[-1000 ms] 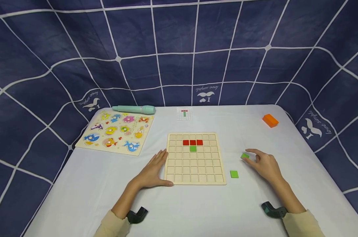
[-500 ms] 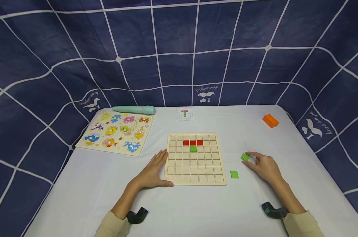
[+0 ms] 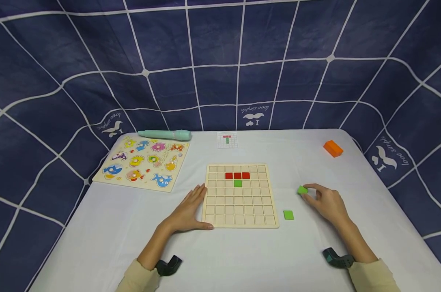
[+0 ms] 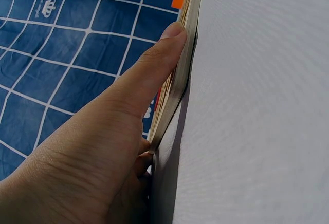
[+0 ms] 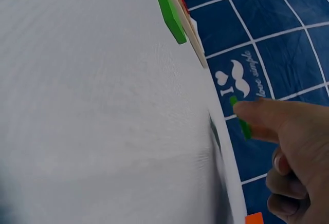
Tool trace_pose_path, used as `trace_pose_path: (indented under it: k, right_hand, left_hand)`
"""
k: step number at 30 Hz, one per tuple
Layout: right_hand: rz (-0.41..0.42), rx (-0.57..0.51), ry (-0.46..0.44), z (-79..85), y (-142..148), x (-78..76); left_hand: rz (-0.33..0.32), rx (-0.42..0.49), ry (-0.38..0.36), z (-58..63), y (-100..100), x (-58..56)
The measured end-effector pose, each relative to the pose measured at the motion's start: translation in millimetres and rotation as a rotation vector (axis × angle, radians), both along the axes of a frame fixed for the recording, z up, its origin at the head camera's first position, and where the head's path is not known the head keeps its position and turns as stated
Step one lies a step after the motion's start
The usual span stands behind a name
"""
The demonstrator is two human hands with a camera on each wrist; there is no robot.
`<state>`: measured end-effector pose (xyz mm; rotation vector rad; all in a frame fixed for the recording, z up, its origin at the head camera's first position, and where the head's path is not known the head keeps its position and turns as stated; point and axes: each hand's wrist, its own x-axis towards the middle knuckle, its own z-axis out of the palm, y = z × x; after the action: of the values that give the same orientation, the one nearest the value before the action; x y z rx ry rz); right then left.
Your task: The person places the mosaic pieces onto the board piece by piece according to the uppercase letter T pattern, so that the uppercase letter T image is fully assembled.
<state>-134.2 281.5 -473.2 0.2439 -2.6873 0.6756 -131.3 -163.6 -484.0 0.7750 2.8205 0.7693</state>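
A wooden grid board point(image 3: 244, 200) lies mid-table, with a row of red square tiles point(image 3: 237, 175) and one green tile point(image 3: 237, 183) under the middle red one. My left hand point(image 3: 187, 211) rests along the board's left edge, fingers straight and thumb at the near corner; the left wrist view shows the thumb point(image 4: 167, 44) against the board's side. To the right of the board, my right hand point(image 3: 329, 203) pinches a green square tile point(image 3: 302, 190) between thumb and index finger, raised off the cloth in the right wrist view. Another green tile point(image 3: 288, 215) lies flat by the board's right edge.
A small card point(image 3: 232, 144) printed with a red and green grid pattern lies behind the board. At the back left are a fish puzzle board point(image 3: 147, 172) and a mint-green stick-shaped object point(image 3: 163, 135). An orange block point(image 3: 333, 149) sits at the back right.
My right thumb and index finger have closed on the green tile, which has tilted and come up slightly. The left hand and the board have stayed put.
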Motion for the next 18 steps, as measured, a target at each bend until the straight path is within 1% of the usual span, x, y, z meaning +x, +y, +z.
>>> trace_pose_path:
  k: [2, 5, 12, 18]
  right_hand:
    - [0.016, -0.008, 0.021, 3.7, -3.1, -1.5]
    - [0.043, -0.020, 0.029, 9.0, -12.3, -4.2]
    - [0.129, -0.026, -0.036, 16.4, -49.5, -12.1]
    - [0.229, -0.023, -0.079, 16.2, -87.1, -19.4]
  left_hand:
    - [0.005, -0.003, -0.007, 0.6, 0.0, 0.1]
    - [0.007, -0.006, -0.011, 0.8, -0.5, 0.0]
    - [0.005, -0.006, -0.018, -2.0, -1.1, -0.4]
    - [0.004, -0.006, -0.011, -2.0, -1.2, -0.2]
